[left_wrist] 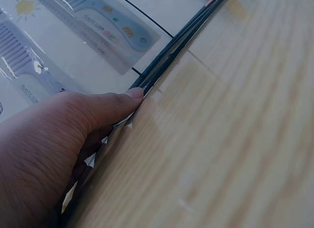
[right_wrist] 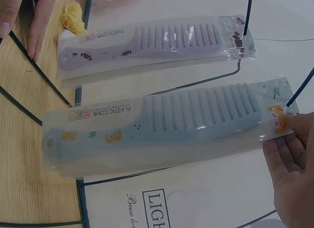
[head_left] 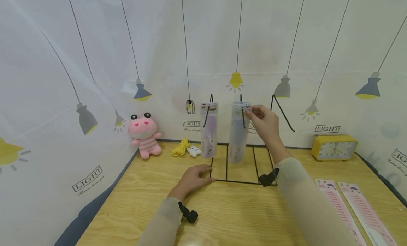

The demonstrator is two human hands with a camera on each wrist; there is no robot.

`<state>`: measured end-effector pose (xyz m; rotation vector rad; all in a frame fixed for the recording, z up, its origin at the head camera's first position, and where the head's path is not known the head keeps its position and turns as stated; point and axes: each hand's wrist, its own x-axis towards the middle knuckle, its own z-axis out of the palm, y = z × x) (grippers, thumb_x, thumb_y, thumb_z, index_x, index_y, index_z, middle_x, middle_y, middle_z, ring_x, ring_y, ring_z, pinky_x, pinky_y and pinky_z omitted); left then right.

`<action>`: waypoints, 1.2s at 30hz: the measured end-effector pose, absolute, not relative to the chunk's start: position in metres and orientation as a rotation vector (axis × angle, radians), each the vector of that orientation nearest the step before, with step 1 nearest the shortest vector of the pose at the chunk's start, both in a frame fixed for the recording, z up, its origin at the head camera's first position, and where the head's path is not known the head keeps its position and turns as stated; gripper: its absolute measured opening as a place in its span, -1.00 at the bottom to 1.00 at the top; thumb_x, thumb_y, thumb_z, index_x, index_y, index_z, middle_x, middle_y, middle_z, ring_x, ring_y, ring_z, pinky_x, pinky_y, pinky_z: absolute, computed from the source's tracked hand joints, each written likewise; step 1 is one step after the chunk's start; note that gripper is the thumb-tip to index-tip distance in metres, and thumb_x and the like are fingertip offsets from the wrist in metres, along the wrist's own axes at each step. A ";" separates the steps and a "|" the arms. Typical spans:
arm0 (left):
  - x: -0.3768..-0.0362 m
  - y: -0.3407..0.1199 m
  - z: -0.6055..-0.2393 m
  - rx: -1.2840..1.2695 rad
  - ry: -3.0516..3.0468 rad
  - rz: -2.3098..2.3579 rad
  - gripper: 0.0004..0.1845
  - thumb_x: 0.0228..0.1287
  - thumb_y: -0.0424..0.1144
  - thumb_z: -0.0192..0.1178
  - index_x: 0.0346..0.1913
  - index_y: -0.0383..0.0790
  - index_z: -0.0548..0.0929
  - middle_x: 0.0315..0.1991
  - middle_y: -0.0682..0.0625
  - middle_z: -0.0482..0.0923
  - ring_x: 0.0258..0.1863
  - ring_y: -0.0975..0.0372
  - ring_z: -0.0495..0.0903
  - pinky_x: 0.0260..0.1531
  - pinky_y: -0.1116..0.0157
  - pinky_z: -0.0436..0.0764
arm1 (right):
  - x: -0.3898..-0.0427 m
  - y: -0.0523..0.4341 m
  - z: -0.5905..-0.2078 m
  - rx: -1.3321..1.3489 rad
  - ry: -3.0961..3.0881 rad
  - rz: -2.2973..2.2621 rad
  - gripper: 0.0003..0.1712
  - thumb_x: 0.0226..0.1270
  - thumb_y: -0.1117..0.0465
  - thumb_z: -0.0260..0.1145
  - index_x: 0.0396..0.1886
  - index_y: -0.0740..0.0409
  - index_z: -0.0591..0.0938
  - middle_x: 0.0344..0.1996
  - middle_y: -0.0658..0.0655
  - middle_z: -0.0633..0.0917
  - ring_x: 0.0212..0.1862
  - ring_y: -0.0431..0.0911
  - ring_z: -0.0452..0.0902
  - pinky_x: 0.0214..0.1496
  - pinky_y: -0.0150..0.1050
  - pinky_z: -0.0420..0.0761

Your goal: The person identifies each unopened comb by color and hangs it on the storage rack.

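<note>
On wooden table [head_left: 133,203], lamp-print backdrop [head_left: 95,45]; left hand [head_left: 194,178] relaxed, right hand [head_left: 265,123] pinching blue comb pack [head_left: 238,133].

Staged home-ish desk setup: lamp-print backdrop [head_left: 286,45], wood table [head_left: 241,217], plush [head_left: 144,133], alarm clock [head_left: 334,147].

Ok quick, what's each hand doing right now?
Left hand: open, fingers pressing the wire rack base.
Right hand: pinching the top of the blue comb packet.

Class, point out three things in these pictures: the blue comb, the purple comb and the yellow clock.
blue comb [right_wrist: 162,121], right wrist view, on its spine below the teeth.
purple comb [right_wrist: 147,43], right wrist view, on its spine.
yellow clock [head_left: 334,147], head view, on its face.
</note>
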<state>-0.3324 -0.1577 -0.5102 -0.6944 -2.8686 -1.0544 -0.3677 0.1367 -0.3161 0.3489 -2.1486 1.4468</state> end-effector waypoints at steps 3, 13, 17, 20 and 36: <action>-0.332 -0.158 -0.510 -0.694 -2.868 -1.054 -0.31 0.26 0.27 0.28 0.37 0.02 0.56 0.39 0.05 0.44 0.41 0.07 0.36 0.41 0.01 0.33 | -0.368 0.137 -0.317 0.344 -2.146 1.441 -0.62 0.40 -0.01 0.38 -0.01 0.19 0.70 -0.12 0.16 0.77 -0.14 -0.18 0.67 -0.29 -0.48 0.59; -0.331 -0.157 -0.508 -0.700 -2.872 -1.050 -0.32 0.28 0.24 0.29 0.37 -0.01 0.56 0.40 0.04 0.43 0.41 0.07 0.36 0.41 0.00 0.32 | -0.365 0.147 -0.324 0.291 -2.183 1.485 -0.43 0.31 -0.28 0.35 0.00 0.08 0.68 -0.04 0.05 0.74 0.01 -0.13 0.64 0.02 -0.21 0.62; -0.331 -0.156 -0.509 -0.699 -2.874 -1.046 -0.32 0.28 0.24 0.29 0.37 0.00 0.56 0.40 0.05 0.44 0.41 0.07 0.36 0.41 0.00 0.32 | -0.360 0.155 -0.328 0.280 -2.193 1.462 -0.43 0.32 -0.28 0.34 0.01 0.08 0.68 -0.05 0.05 0.74 0.00 -0.14 0.64 0.07 -0.15 0.62; -0.331 -0.156 -0.509 -0.703 -2.870 -1.045 -0.33 0.28 0.24 0.29 0.37 0.00 0.56 0.40 0.05 0.44 0.41 0.07 0.36 0.40 0.00 0.33 | -0.357 0.161 -0.331 0.284 -2.205 1.444 -0.43 0.32 -0.27 0.35 0.01 0.11 0.67 -0.05 0.08 0.74 0.00 -0.11 0.64 0.10 -0.13 0.63; -0.334 -0.157 -0.513 -0.708 -2.864 -1.039 -0.34 0.29 0.22 0.29 0.38 0.03 0.55 0.41 0.05 0.42 0.42 0.07 0.35 0.41 0.01 0.32 | -0.322 0.209 -0.373 0.258 -2.487 1.217 -0.39 0.32 -0.36 0.28 0.03 0.03 0.68 -0.07 0.08 0.75 -0.02 -0.02 0.64 0.03 -0.05 0.62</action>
